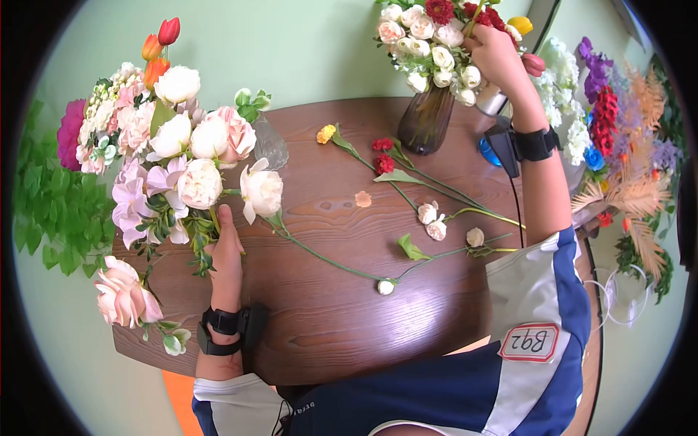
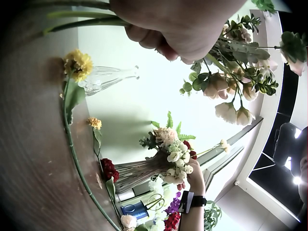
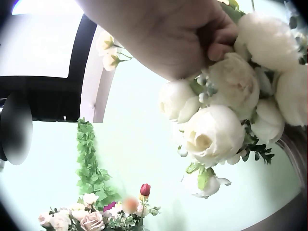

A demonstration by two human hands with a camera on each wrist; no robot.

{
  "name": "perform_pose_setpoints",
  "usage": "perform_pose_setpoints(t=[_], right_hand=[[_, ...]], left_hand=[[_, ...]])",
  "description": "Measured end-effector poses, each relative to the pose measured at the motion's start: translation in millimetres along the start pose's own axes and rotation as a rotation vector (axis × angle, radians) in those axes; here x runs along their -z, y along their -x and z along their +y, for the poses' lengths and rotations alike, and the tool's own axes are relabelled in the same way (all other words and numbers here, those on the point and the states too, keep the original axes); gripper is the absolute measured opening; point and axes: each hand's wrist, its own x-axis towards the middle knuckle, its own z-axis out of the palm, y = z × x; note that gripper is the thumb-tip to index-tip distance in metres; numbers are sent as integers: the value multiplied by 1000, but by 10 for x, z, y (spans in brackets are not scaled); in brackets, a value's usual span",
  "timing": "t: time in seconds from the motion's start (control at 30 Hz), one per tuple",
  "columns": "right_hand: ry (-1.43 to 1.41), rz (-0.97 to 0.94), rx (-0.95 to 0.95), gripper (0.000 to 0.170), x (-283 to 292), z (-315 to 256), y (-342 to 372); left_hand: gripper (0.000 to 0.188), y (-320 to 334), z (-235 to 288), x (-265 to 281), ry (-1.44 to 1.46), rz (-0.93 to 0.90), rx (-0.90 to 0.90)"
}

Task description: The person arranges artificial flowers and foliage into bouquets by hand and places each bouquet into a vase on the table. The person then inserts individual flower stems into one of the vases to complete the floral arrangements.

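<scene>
My left hand [image 1: 228,251] grips the green stems [image 2: 86,21] of a big bouquet of white, pink and lilac flowers [image 1: 171,136] on the left side of the table. Fingers curl round those stems in the left wrist view. At the back right, a dark ribbed glass vase [image 1: 424,122] holds white roses [image 1: 443,58] and red blooms [image 1: 440,10]. Over this arrangement my right hand [image 1: 499,59] pinches a green stem [image 1: 477,10] among the blossoms. In the right wrist view, its curled fingers sit right against the white roses [image 3: 214,134], and the fingertips are partly hidden.
Loose stems lie on the wooden table [image 1: 313,320]: a yellow flower [image 1: 326,134], red flowers [image 1: 384,163] and small white roses [image 1: 385,287]. A clear glass vase [image 1: 272,145] stands behind the bouquet. More flowers [image 1: 603,123] fill the right side, near a blue container [image 2: 134,210].
</scene>
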Motion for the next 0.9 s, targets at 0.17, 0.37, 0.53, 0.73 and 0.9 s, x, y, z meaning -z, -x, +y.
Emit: perform_pose_setpoints(t=[0.17, 0.37, 0.53, 0.73, 0.9], right_hand=[[-91, 81, -37, 15, -3, -15, 63], [-259, 177, -59, 15, -45, -12, 111], [38, 3, 35, 17, -85, 47, 136], [8, -83, -7, 16, -14, 23, 110], [101, -157, -15, 17, 63, -107, 94]], left_hand=[[4, -2, -5, 0, 26, -17, -8], [4, 8, 51, -31, 33, 6, 2], [2, 0, -19, -6, -5, -11, -25], [5, -7, -18, -1, -45, -32, -67], [3, -13, -24, 2, -16, -29, -59]])
